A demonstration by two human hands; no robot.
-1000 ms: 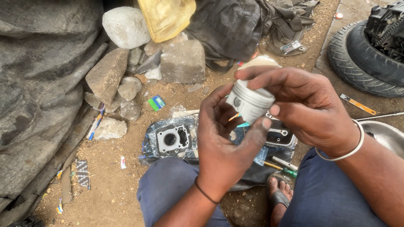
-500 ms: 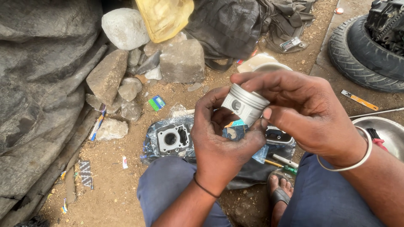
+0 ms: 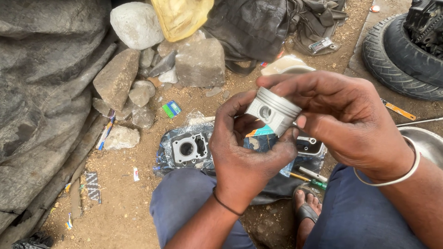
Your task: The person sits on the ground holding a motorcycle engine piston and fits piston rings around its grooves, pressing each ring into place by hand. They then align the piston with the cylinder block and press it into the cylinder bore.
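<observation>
My left hand (image 3: 244, 157) and right hand (image 3: 341, 120) both grip the silver piston (image 3: 273, 110), fingers (image 3: 288, 85) wrapped round it. A grey gasket (image 3: 188, 148) lies below on plastic.

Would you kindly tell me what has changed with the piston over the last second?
The piston was turned between both hands: a second ago it stood nearly upright, now it lies tilted with its pin hole facing the camera. The left hand and right hand kept their grip throughout. The cylinder block on the ground stayed put.

Piston (image 3: 273, 110) underside behind fingers (image 3: 286, 150); tyre (image 3: 397, 60) and steel bowl (image 3: 427, 143) cut off at right edge.
</observation>
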